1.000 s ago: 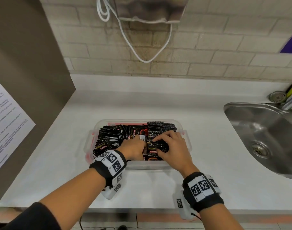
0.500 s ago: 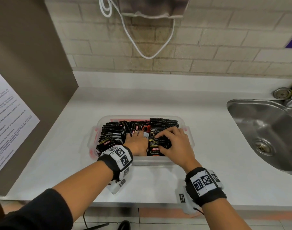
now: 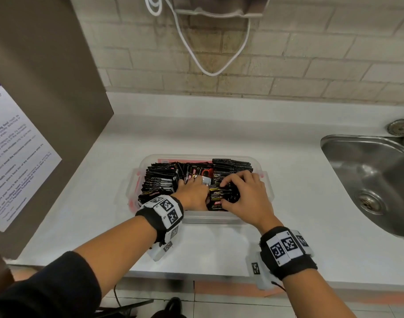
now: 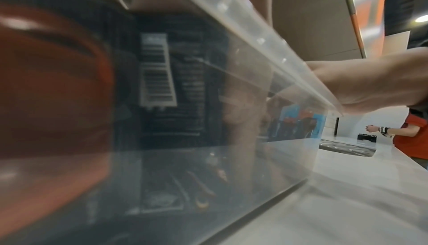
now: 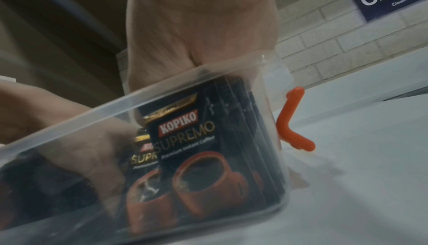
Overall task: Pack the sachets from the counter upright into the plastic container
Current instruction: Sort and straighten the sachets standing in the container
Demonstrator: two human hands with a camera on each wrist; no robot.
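A clear plastic container (image 3: 210, 218) with orange clips stands on the white counter, packed with black coffee sachets (image 3: 162, 180) standing on edge in rows. My right hand (image 3: 244, 196) reaches into the front right part; its fingers curl over a bundle of sachets (image 3: 221, 194) with the thumb on the near side. The right wrist view shows that bundle's front sachet (image 5: 185, 139) upright against the container wall (image 5: 69, 121). My left hand (image 3: 194, 191) is pushed down into the middle gap beside the bundle. Its fingertips are hidden, so what it holds is unclear.
A steel sink (image 3: 368, 175) lies to the right. A brown panel (image 3: 47, 88) with a paper notice (image 3: 17, 145) stands on the left. A white cable (image 3: 208, 53) hangs on the brick wall. Another person (image 4: 412, 133) stands far along the counter.
Both hands stay inside the container at the same spot. The right hand's fingers have shifted slightly over the front bundle.
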